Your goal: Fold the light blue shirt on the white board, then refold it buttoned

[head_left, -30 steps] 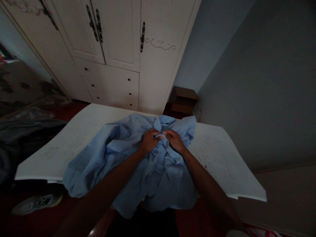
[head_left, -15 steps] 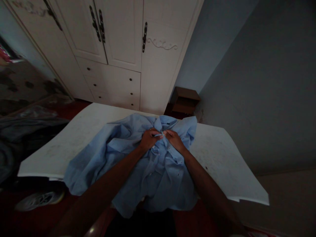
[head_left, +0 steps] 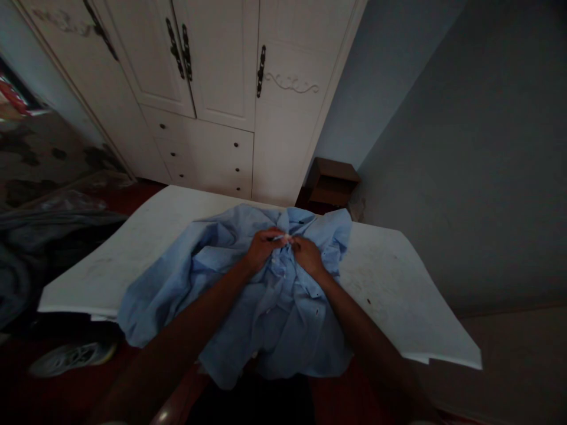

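Note:
A crumpled light blue button-up shirt (head_left: 230, 283) lies on a white table (head_left: 390, 295), collar towards the far edge, its hem hanging over the near edge. My left hand (head_left: 261, 249) and my right hand (head_left: 306, 255) meet just below the collar. Each pinches one edge of the shirt's front placket, fingertips almost touching. Both hands are closed on the fabric. Several small buttons run down the front towards me.
A white wardrobe (head_left: 221, 88) with dark handles and drawers stands behind the table. A small brown stool (head_left: 330, 183) sits by the grey wall at the right. Dark bags (head_left: 39, 236) and a light shoe (head_left: 71, 357) lie on the floor at the left.
Both hands have drawn slightly closer together at the top of the placket, bunching the fabric a little more. The view has shifted slightly.

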A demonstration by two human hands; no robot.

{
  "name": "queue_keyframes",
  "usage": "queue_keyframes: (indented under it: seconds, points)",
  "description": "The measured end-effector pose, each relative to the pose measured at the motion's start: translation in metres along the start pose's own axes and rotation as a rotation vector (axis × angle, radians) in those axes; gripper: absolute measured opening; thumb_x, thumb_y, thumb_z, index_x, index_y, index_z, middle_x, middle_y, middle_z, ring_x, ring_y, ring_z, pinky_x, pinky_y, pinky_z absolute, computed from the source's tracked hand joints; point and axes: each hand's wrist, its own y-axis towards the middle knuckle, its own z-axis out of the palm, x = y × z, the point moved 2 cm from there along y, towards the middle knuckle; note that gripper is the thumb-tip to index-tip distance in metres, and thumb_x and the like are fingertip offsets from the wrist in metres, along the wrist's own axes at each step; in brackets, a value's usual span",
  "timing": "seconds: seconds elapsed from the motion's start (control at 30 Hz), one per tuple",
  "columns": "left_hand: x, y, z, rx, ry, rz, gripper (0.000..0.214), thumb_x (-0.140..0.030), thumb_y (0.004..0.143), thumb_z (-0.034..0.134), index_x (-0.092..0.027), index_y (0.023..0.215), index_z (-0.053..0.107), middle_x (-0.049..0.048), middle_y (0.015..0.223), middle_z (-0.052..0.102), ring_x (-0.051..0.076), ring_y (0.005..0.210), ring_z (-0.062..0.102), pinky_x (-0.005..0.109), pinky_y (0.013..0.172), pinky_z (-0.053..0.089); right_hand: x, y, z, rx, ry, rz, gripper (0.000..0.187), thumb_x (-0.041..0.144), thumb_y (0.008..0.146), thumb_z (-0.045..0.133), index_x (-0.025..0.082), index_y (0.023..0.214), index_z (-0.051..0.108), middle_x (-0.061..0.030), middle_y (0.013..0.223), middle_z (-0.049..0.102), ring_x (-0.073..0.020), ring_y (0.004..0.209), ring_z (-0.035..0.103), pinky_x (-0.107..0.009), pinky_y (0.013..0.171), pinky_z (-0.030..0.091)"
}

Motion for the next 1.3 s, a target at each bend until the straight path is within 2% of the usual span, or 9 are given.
queue_keyframes:
  seconds: [0.1, 0.37, 0.6, 0.77, 0.93, 1.03, 1.1, 1.17, 1.3]
  points:
    - [-0.002, -0.003, 0.007, 0.015, -0.118, -0.006, 0.031, -0.047, 0.066, 0.076, -0.017, 0.072, 0.073, 0.0027, 0.079, 0.068, 0.016, 0.077, 0.062, 0.029, 0.073, 0.05, -0.003, 0.0, 0.005, -0.012, -0.053, 0.05, 0.022, 0.023, 0.088, 0.046, 0.022, 0.071, 0.059, -0.0069, 0.07, 0.063, -0.02, 0.07, 0.056, -0.029, 0.066, 0.039]
    - [-0.01, 0.005, -0.002, 0.027, 0.145, -0.009, 0.034, -0.049, 0.074, 0.066, -0.015, 0.073, 0.07, -0.0008, 0.063, 0.062, 0.013, 0.061, 0.056, 0.023, 0.058, 0.043, -0.002, -0.004, -0.012, -0.053, 0.351, 0.077, 0.031, 0.043, 0.087, 0.042, 0.023, 0.063, 0.046, 0.0018, 0.061, 0.049, -0.0154, 0.061, 0.047, -0.026, 0.06, 0.039]
    - [-0.032, -0.002, -0.014, -0.014, 0.848, 0.143, 0.036, -0.045, 0.086, 0.056, -0.018, 0.104, 0.072, 0.0039, 0.072, 0.068, 0.019, 0.069, 0.063, 0.028, 0.069, 0.046, -0.004, -0.01, -0.032, -0.063, 0.605, 0.102, 0.03, 0.043, 0.079, 0.05, 0.022, 0.058, 0.043, 0.0038, 0.055, 0.039, -0.0127, 0.054, 0.038, -0.025, 0.052, 0.034]
    - [-0.033, -0.007, -0.013, 0.137, 1.02, 0.192, 0.031, -0.036, 0.086, 0.056, -0.024, 0.11, 0.072, 0.0065, 0.095, 0.071, 0.02, 0.082, 0.066, 0.03, 0.081, 0.049, -0.004, -0.01, -0.044, 0.048, 0.54, 0.054, 0.031, 0.041, 0.078, 0.05, 0.022, 0.055, 0.042, 0.0037, 0.053, 0.037, -0.0125, 0.051, 0.036, -0.025, 0.05, 0.032]
    - [-0.027, -0.007, -0.012, 0.187, 1.153, 0.173, 0.036, -0.039, 0.084, 0.059, -0.026, 0.117, 0.069, 0.0084, 0.109, 0.067, 0.022, 0.092, 0.066, 0.03, 0.081, 0.05, 0.006, -0.014, -0.06, 0.114, 0.302, -0.209, 0.023, 0.029, 0.078, 0.055, 0.021, 0.057, 0.052, -0.0019, 0.072, 0.054, -0.0162, 0.071, 0.053, -0.029, 0.068, 0.044]
    - [-0.024, -0.008, -0.006, 0.243, 1.198, 0.182, 0.028, -0.035, 0.087, 0.056, -0.023, 0.105, 0.073, 0.0102, 0.107, 0.068, 0.023, 0.092, 0.066, 0.03, 0.079, 0.049, 0.012, -0.017, -0.063, 0.09, 0.191, -0.312, 0.005, 0.018, 0.073, 0.058, 0.021, 0.073, 0.062, -0.0047, 0.091, 0.057, -0.0191, 0.087, 0.057, -0.034, 0.082, 0.046]
    - [-0.025, -0.008, -0.003, 0.234, 1.178, 0.191, 0.024, -0.029, 0.088, 0.054, -0.022, 0.099, 0.075, 0.0101, 0.106, 0.068, 0.023, 0.09, 0.066, 0.031, 0.079, 0.048, 0.017, -0.019, -0.061, 0.074, 0.178, -0.351, 0.027, 0.012, 0.071, 0.056, 0.023, 0.094, 0.064, -0.0063, 0.104, 0.058, -0.0214, 0.102, 0.057, -0.038, 0.092, 0.044]
    - [-0.026, -0.009, 0.0, 0.208, 1.143, 0.194, 0.024, -0.028, 0.089, 0.053, -0.022, 0.097, 0.075, 0.0096, 0.104, 0.068, 0.022, 0.088, 0.065, 0.031, 0.078, 0.047, 0.02, -0.02, -0.055, 0.084, 0.179, -0.353, 0.038, 0.011, 0.073, 0.054, 0.024, 0.108, 0.061, -0.0069, 0.111, 0.059, -0.0219, 0.109, 0.056, -0.04, 0.097, 0.043]
    - [-0.026, -0.011, 0.003, 0.195, 1.129, 0.2, 0.026, -0.03, 0.092, 0.05, -0.024, 0.098, 0.074, 0.0087, 0.103, 0.068, 0.02, 0.085, 0.065, 0.029, 0.076, 0.046, 0.021, -0.016, -0.039, 0.045, 0.035, -0.222, 0.024, 0.025, 0.086, 0.058, 0.02, 0.109, 0.063, -0.0076, 0.101, 0.066, -0.0221, 0.097, 0.061, -0.039, 0.092, 0.046]
